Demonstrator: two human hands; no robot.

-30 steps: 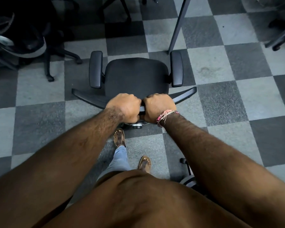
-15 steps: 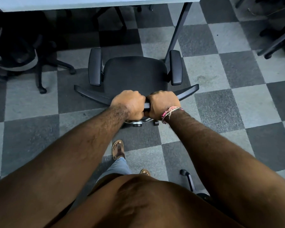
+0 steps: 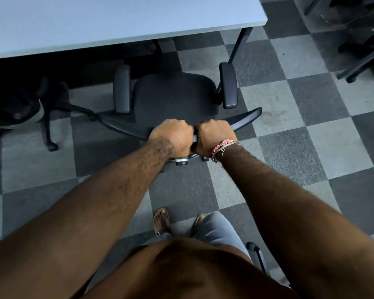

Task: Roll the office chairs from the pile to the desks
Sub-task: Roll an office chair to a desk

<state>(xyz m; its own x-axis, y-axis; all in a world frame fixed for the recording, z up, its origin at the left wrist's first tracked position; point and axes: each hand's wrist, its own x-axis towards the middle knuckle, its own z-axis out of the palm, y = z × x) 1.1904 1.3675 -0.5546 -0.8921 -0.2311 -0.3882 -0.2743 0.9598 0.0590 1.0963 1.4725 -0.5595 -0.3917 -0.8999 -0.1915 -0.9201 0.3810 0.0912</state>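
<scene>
Checkered carpet [image 3: 289, 100] scrolling by; worktop [image 3: 117, 20] now looming nearer the chair [image 3: 175, 98].
Left hand [image 3: 171, 137] and right hand [image 3: 214, 137] are clenching its backrest top, seat beyond the grip.

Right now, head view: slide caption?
Both hands, left and right, grip chair backrest, facing desk.

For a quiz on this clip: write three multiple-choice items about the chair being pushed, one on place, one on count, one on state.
1. Where does the desk lie relative to the chair?
A. ahead of it
B. behind the person
C. upside down on its seat

2. How many hands grip the backrest?
A. none
B. one
C. two

3. What state is the chair's seat in?
A. stacked with boxes
B. bare
C. occupied by a person

Answers:
1 A: the desk's edge runs beyond the armrests.
2 C: the left hand and right hand both curl over the top edge.
3 B: nothing lies on the dark cushion.
</scene>
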